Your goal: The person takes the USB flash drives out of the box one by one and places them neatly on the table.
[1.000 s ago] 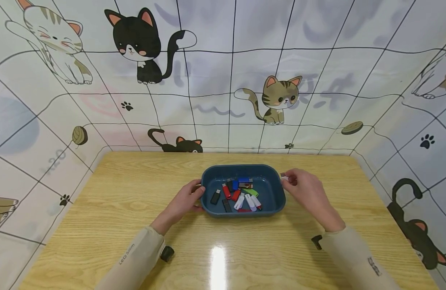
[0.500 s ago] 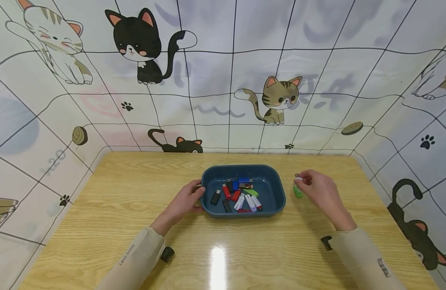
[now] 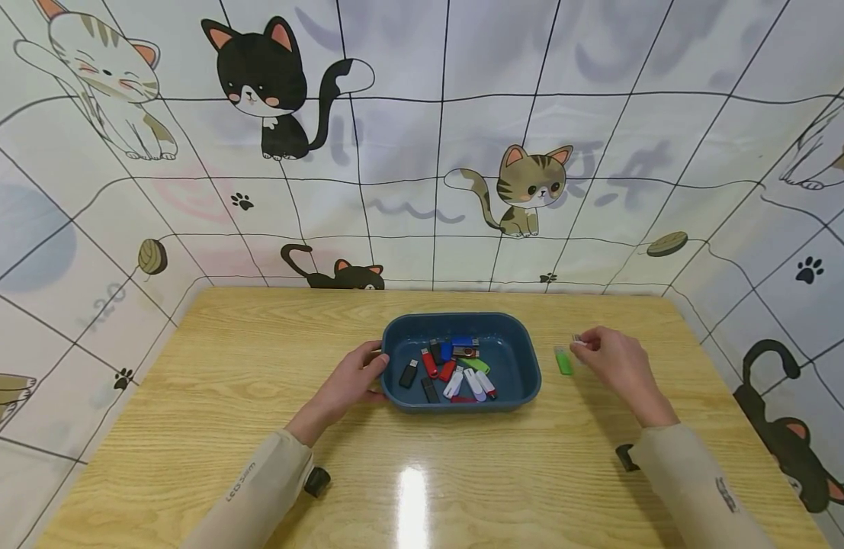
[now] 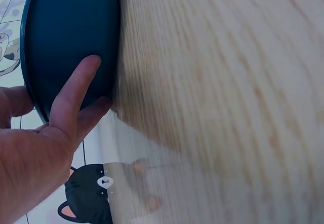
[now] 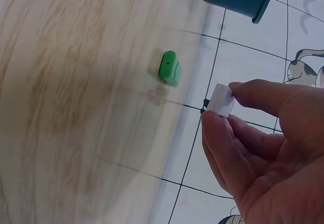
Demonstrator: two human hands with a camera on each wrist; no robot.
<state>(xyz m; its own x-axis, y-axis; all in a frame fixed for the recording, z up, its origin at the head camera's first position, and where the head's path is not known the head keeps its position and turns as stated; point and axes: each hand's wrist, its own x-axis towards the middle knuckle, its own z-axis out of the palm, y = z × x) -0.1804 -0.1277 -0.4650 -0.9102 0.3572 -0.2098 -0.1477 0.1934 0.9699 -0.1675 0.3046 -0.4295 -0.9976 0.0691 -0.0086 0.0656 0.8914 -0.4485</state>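
On the wooden table stands a dark blue plastic bin [image 3: 524, 381] holding several USB sticks in black, red, blue, green and white. My left hand [image 3: 353, 371] grips its left end, thumb at the rim and fingers along the outer wall [image 4: 66, 37]. To the right of the bin, my right hand [image 3: 615, 364] pinches a white USB stick [image 5: 221, 100] between thumb and fingers, above the table. A green USB stick [image 3: 563, 361] lies on the table between the bin and that hand.
The wooden table [image 3: 257, 335] ends at the back against a white wall cloth [image 3: 408, 206] with printed cats and grid lines. Similar cloth hangs at both sides. A bright light reflection shows on the table's front part.
My right hand has moved right, away from the bin's right rim, with the white USB stick. The green USB stick now lies uncovered on the table. The left hand and bin have not moved.
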